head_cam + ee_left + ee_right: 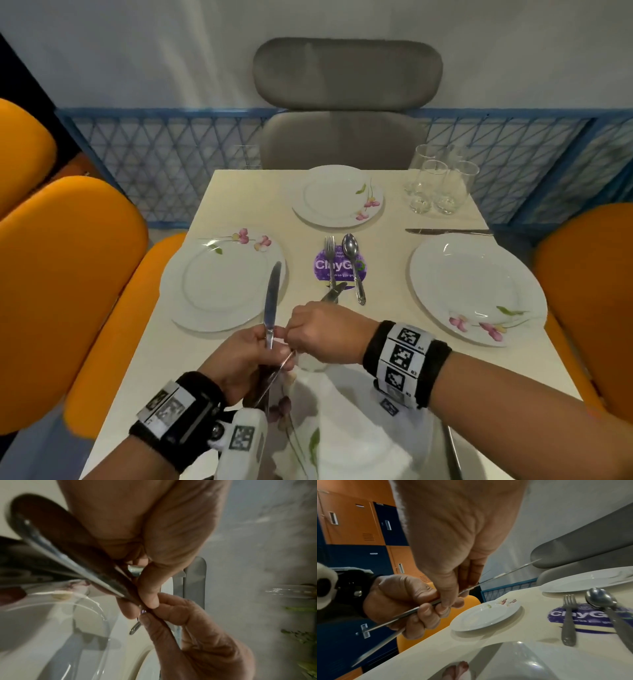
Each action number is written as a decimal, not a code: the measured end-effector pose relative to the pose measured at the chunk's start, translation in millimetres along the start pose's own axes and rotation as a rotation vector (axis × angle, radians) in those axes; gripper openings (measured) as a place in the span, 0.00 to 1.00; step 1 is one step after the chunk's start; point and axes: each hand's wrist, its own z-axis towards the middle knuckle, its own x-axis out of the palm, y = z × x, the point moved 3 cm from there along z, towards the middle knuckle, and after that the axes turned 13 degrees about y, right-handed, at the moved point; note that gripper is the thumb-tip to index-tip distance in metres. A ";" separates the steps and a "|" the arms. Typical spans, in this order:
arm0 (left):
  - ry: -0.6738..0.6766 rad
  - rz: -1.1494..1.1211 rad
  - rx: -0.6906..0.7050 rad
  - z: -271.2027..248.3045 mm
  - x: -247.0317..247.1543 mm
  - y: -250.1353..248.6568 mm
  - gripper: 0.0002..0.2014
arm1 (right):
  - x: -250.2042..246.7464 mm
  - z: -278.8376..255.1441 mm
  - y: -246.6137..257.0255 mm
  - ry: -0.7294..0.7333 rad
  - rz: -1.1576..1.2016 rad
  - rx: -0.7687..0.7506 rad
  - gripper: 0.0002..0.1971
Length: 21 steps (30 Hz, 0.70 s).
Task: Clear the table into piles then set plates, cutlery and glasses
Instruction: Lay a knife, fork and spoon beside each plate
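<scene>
Both hands (274, 346) grip knives (271, 301) above the near plate (346, 431).

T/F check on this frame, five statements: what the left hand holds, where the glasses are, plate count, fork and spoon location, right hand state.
1. The left hand grips knives. True.
2. The glasses stand at the far left corner of the table. False: they are grouped at the far right corner.
3. A fork and spoon lie on the purple sticker at mid-table. True.
4. The right hand rests flat and open on the table. False: its fingers pinch the cutlery at the left hand.
5. Only one plate is out. False: plates sit left, far, right and near.
</scene>
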 end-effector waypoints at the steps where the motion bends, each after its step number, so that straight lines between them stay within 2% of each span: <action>1: -0.002 0.006 0.001 -1.9 -4.4 0.8 0.23 | -1.3 5.8 -0.4 0.033 -0.003 -0.004 0.09; 3: -0.016 0.010 -0.004 -7.0 -14.6 1.9 0.23 | -3.0 19.0 1.1 0.103 -0.007 0.003 0.08; 6: -0.073 0.085 -0.032 -19.1 -36.8 -1.7 0.16 | -6.7 43.0 3.6 0.194 0.016 0.029 0.06; 10: -0.231 0.196 -0.098 -46.8 -85.2 -12.5 0.12 | -3.7 78.2 4.5 0.260 0.070 0.121 0.08; 19: -0.583 0.232 -0.095 -97.1 -197.9 -19.0 0.10 | 19.2 174.0 36.5 0.406 0.007 0.227 0.06; 21: -0.649 0.222 -0.090 -104.4 -214.4 -17.9 0.08 | 21.7 186.7 42.4 0.422 -0.008 0.249 0.13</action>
